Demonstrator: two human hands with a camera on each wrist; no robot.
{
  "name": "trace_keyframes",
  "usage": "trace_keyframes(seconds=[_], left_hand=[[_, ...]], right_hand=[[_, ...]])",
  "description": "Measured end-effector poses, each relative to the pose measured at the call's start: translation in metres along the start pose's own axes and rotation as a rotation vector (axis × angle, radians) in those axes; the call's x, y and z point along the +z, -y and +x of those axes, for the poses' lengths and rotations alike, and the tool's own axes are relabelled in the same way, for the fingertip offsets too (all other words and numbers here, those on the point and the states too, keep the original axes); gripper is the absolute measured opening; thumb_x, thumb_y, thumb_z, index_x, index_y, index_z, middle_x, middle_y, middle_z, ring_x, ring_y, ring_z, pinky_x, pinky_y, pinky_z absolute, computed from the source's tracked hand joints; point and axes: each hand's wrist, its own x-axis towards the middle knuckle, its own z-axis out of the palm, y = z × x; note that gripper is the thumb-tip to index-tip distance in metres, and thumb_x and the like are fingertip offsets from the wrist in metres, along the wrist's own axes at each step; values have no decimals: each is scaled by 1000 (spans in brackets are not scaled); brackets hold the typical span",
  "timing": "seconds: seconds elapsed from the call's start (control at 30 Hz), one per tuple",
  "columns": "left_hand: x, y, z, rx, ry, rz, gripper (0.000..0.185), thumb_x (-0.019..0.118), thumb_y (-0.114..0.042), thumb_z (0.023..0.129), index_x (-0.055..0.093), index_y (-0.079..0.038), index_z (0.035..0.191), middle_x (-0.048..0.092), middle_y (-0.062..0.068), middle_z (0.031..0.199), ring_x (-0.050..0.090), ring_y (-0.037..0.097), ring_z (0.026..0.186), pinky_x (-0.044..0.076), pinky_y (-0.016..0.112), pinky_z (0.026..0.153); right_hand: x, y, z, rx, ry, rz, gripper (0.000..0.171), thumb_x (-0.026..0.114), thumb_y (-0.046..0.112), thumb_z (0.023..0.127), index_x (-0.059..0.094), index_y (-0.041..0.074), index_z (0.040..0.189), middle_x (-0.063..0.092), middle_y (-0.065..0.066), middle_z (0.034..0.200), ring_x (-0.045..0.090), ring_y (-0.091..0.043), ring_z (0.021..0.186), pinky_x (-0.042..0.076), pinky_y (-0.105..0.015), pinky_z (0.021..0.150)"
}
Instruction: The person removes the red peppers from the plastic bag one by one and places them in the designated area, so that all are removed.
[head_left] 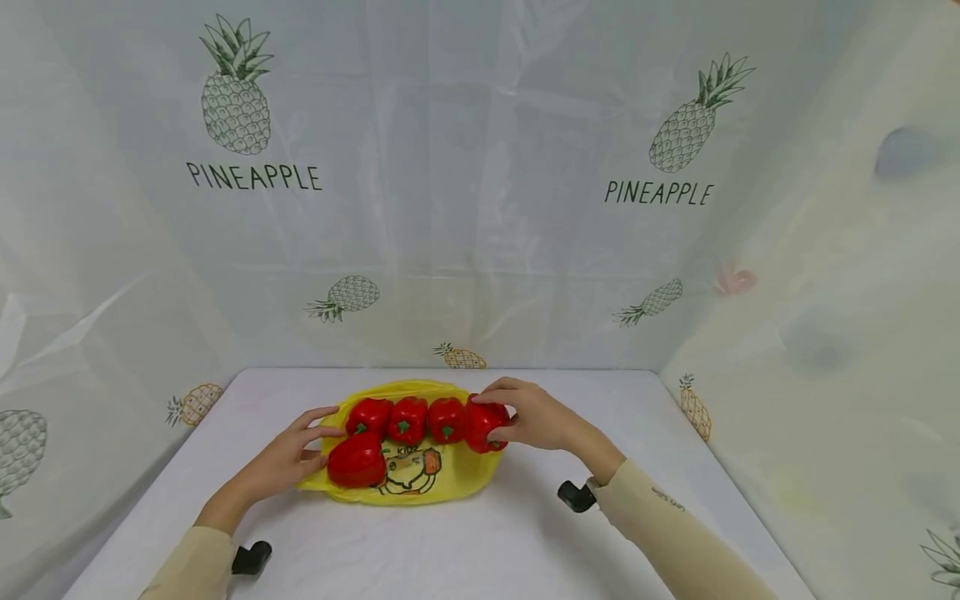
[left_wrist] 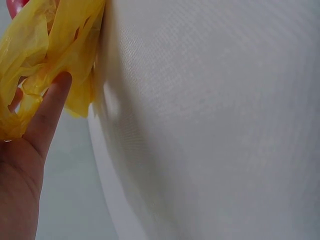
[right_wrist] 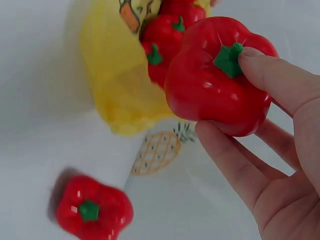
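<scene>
My right hand [head_left: 534, 414] grips a red bell pepper [right_wrist: 220, 75] with a green stem, thumb on the stem side and fingers on the opposite side. In the head view this pepper is at the right end of a yellow plastic bag [head_left: 457, 475] with a cartoon print. Several other red bell peppers [head_left: 408, 421] lie on the bag in a row, with one more pepper [head_left: 356, 461] at its left front. At the left edge, my left hand [head_left: 281, 458] holds the bag, its thumb and fingers against the crumpled yellow plastic [left_wrist: 75, 45] in the left wrist view.
Another red bell pepper [right_wrist: 95, 207] sits on the white table [head_left: 420, 550], outside the bag, in the right wrist view. A translucent curtain [head_left: 465, 208] printed with pineapples hangs behind the table and along both sides.
</scene>
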Motion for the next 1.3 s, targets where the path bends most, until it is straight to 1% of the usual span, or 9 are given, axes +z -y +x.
trace_keyframes(seconds=[0.13, 0.2, 0.37, 0.53, 0.73, 0.9, 1.17, 1.3], left_hand=[[-1, -1, 0, 3, -1, 1, 41, 71, 6, 95, 69, -6, 134, 32, 23, 166, 42, 56, 144, 63, 43, 94], [-1, -1, 0, 1, -3, 3, 41, 71, 6, 95, 69, -6, 134, 32, 23, 166, 42, 55, 144, 63, 43, 94], [-1, -2, 0, -10, -2, 4, 40, 71, 4, 95, 70, -8, 134, 32, 22, 166, 43, 55, 144, 63, 42, 95], [0, 1, -1, -2, -5, -4, 39, 71, 4, 95, 70, -8, 133, 33, 22, 165, 43, 55, 144, 64, 42, 94], [2, 5, -2, 1, -11, -6, 40, 70, 5, 95, 70, -9, 133, 33, 21, 165, 42, 55, 144, 64, 41, 93], [3, 3, -2, 16, -11, -19, 40, 69, 7, 95, 70, -6, 132, 33, 23, 165, 43, 56, 143, 64, 43, 94], [2, -3, -1, 33, -16, -15, 37, 70, 6, 95, 72, -7, 129, 35, 25, 163, 44, 57, 141, 64, 42, 92], [1, -3, -2, 28, -12, -22, 37, 70, 7, 95, 72, -6, 130, 34, 24, 164, 44, 57, 142, 64, 42, 93]], right_hand=[[-18, -14, -14, 41, -49, -35, 52, 85, 18, 92, 68, 17, 142, 63, -5, 138, 64, -25, 121, 66, -32, 86], [-27, -21, -21, 67, -70, -51, 53, 86, 18, 92, 68, 17, 142, 62, -6, 139, 64, -28, 122, 66, -34, 87], [-45, -40, -40, 114, -110, -44, 55, 85, 12, 91, 67, 13, 143, 61, -11, 141, 67, -30, 120, 66, -32, 87], [-56, -61, -54, 129, -144, -47, 56, 85, 9, 91, 65, 8, 144, 61, -13, 139, 68, -31, 116, 67, -32, 84], [-62, -91, -68, 140, -181, -90, 55, 85, 9, 90, 66, 7, 142, 64, -13, 136, 68, -31, 113, 67, -35, 82], [-63, -113, -79, 170, -200, -112, 55, 85, 8, 90, 67, 7, 142, 65, -14, 134, 67, -34, 115, 68, -38, 82], [-61, -134, -89, 216, -197, -140, 54, 85, 8, 90, 66, 4, 141, 65, -17, 133, 65, -36, 116, 68, -41, 81], [-56, -142, -92, 233, -194, -145, 54, 85, 8, 90, 66, 3, 141, 64, -20, 135, 63, -39, 119, 67, -46, 85]])
